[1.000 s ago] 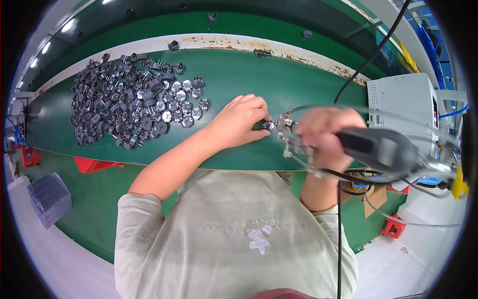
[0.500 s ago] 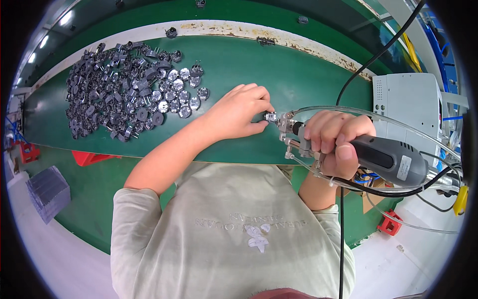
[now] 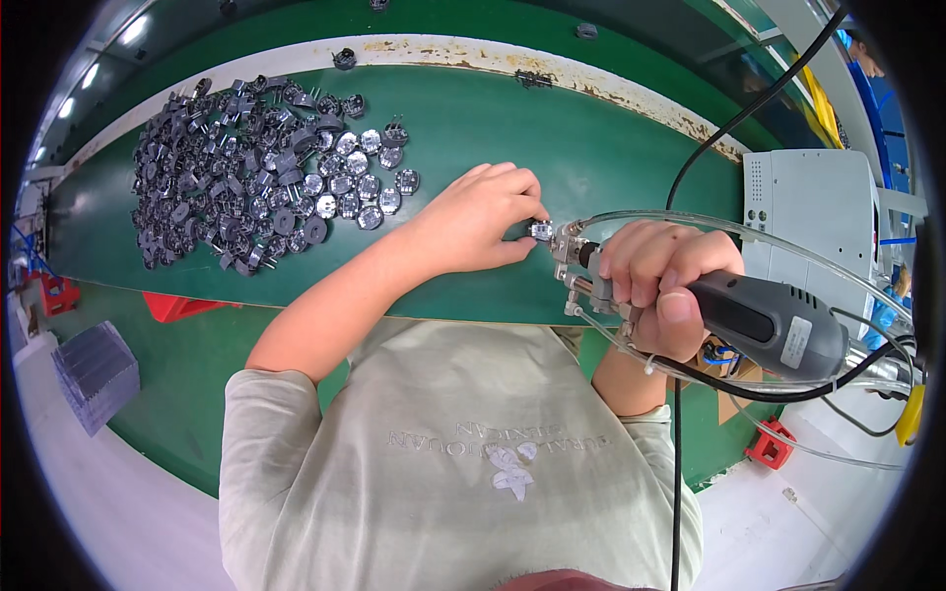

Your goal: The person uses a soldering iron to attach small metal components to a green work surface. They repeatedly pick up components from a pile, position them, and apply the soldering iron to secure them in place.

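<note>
Between thumb and fingers my left hand [image 3: 490, 219] pinches a small round part [image 3: 540, 230] with a shiny face, just above the green bench. My right hand [image 3: 670, 281] is wrapped round a grey and black electric screwdriver [image 3: 774, 325], held nearly level with its front pointing left. A metal head [image 3: 572, 258] with fittings and clear hoses sits at the tool's front, right up against the part. Whether its tip touches the part is too small to tell. To the left of my left hand spreads a large heap of similar dark round parts [image 3: 236, 182], several with shiny faces up.
A white strip with chipped paint [image 3: 443, 51] borders the green bench [image 3: 493, 118] at the far side. At the right stands a light grey box-shaped machine [image 3: 813, 212]. A black cable [image 3: 729, 128] and a clear hose [image 3: 769, 244] run by the tool. Red stools [image 3: 772, 443] stand below.
Both hands hold nearly the same pose, the part still at the tool's head. The view has shifted very slightly. At the far right edge, another person has come into view.
</note>
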`<act>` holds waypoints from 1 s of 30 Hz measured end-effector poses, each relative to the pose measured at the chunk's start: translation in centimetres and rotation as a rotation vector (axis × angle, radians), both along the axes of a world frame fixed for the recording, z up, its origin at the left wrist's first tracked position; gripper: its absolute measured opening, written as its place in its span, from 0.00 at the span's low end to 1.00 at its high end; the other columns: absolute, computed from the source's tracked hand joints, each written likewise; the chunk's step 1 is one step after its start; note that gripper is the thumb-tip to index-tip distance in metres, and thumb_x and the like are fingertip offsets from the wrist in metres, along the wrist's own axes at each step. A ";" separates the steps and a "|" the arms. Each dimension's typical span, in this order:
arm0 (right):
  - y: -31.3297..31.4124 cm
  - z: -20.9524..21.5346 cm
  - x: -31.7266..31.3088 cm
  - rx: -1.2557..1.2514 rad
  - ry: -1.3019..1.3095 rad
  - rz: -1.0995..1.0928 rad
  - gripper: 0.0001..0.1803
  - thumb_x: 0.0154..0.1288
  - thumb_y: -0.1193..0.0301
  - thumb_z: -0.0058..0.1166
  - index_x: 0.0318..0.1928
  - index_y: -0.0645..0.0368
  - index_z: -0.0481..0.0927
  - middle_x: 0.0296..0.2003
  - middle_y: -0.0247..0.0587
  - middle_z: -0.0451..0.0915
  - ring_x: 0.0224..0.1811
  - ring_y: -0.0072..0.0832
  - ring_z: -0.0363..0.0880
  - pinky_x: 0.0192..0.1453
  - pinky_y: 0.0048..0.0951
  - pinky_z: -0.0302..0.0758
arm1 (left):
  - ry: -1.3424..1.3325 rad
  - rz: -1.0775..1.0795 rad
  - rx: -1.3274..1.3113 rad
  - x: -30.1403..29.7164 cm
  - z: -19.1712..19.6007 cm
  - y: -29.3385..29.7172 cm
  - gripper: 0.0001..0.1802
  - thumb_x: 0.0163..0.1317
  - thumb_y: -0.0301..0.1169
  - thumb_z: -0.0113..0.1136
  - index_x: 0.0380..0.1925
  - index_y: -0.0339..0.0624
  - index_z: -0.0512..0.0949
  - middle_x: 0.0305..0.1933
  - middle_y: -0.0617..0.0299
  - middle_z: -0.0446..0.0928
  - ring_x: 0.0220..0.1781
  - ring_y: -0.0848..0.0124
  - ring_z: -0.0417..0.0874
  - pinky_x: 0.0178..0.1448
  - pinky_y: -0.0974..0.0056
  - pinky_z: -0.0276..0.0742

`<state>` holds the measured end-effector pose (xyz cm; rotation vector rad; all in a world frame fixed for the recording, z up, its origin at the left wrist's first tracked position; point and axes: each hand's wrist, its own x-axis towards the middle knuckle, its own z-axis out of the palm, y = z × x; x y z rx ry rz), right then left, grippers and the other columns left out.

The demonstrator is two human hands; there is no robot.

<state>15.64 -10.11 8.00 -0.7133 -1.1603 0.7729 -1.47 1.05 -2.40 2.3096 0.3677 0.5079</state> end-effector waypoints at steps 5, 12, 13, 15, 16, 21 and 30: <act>0.0 0.2 -0.2 -0.020 0.044 0.023 0.15 0.64 0.74 0.70 0.36 0.59 0.71 0.22 0.37 0.75 0.21 0.28 0.73 0.29 0.35 0.76 | -0.004 0.003 0.001 0.0 0.0 0.1 0.15 0.55 0.32 0.72 0.42 0.43 0.85 0.46 0.61 0.78 0.52 0.59 0.79 0.60 0.55 0.74; 0.4 0.3 0.1 -0.050 -0.064 0.037 0.12 0.66 0.69 0.63 0.37 0.57 0.70 0.21 0.36 0.74 0.20 0.28 0.74 0.31 0.38 0.78 | 0.003 0.007 0.002 0.0 0.1 0.0 0.15 0.55 0.32 0.73 0.43 0.43 0.85 0.46 0.61 0.78 0.52 0.59 0.79 0.60 0.55 0.74; 0.5 0.4 0.2 -0.064 -0.101 0.042 0.11 0.68 0.66 0.59 0.37 0.56 0.70 0.21 0.35 0.73 0.20 0.28 0.73 0.32 0.39 0.79 | 0.001 0.008 0.003 0.0 0.1 0.0 0.15 0.55 0.32 0.72 0.43 0.43 0.85 0.46 0.61 0.78 0.53 0.59 0.79 0.60 0.55 0.74; 0.7 0.7 0.1 -0.064 -0.124 0.041 0.12 0.68 0.67 0.60 0.36 0.56 0.70 0.21 0.35 0.73 0.19 0.28 0.73 0.31 0.39 0.79 | -0.003 0.009 0.000 0.0 0.1 -0.1 0.15 0.55 0.33 0.72 0.43 0.43 0.85 0.46 0.61 0.78 0.53 0.59 0.79 0.60 0.55 0.74; 0.7 0.7 0.0 -0.063 -0.134 0.041 0.12 0.67 0.67 0.60 0.36 0.56 0.70 0.20 0.35 0.73 0.19 0.28 0.73 0.30 0.39 0.79 | -0.004 0.009 -0.002 0.0 0.1 -0.1 0.15 0.55 0.33 0.72 0.43 0.43 0.85 0.46 0.61 0.78 0.53 0.59 0.79 0.60 0.55 0.74; 0.8 -0.1 -0.4 -0.043 -0.200 0.067 0.12 0.49 0.84 0.64 0.29 0.60 0.73 0.20 0.40 0.78 0.20 0.31 0.77 0.30 0.32 0.79 | 0.024 -0.011 0.002 -0.2 0.3 -0.5 0.15 0.53 0.33 0.71 0.42 0.44 0.85 0.46 0.61 0.78 0.52 0.59 0.79 0.57 0.55 0.73; 0.2 1.2 0.2 0.032 0.134 0.040 0.18 0.63 0.66 0.74 0.39 0.60 0.76 0.24 0.40 0.79 0.24 0.33 0.78 0.34 0.39 0.81 | 0.107 0.025 0.130 -0.8 2.6 1.4 0.13 0.53 0.33 0.70 0.39 0.45 0.86 0.44 0.61 0.79 0.51 0.60 0.80 0.56 0.54 0.76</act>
